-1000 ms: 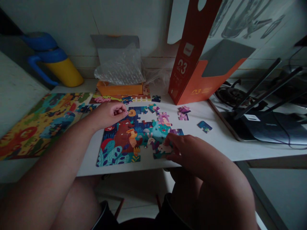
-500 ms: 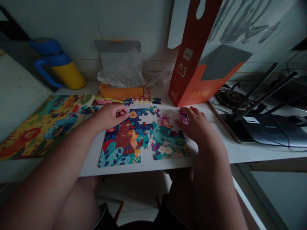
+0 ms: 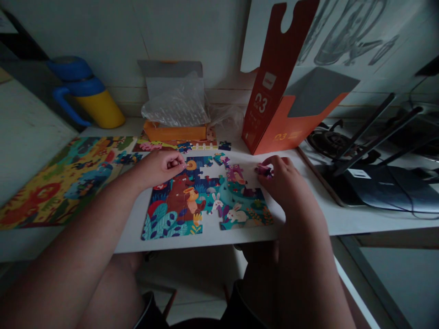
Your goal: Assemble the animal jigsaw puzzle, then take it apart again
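Note:
A partly joined jigsaw puzzle (image 3: 181,205) with a bear, rabbits and leaves lies on the white table in front of me, with gaps at its top middle and bottom middle. My right hand (image 3: 279,176), at the puzzle's upper right, pinches a purple puzzle piece (image 3: 264,170) that is tilted up. My left hand (image 3: 166,165) rests by the puzzle's upper left edge, fingers curled and thumb against the forefinger; whatever may be between them is hidden. A loose puzzle piece (image 3: 220,158) lies at the top of the gap.
Left lies a yellow animal picture sheet (image 3: 55,183), with a blue and yellow flask (image 3: 98,103) behind it. At the back are an open orange box (image 3: 176,132) with plastic wrap and a tall orange carton (image 3: 274,123). A black router (image 3: 394,183) stands right.
My right hand has closed its fingers on the purple piece and tipped it up from the table. The left hand has stayed in place.

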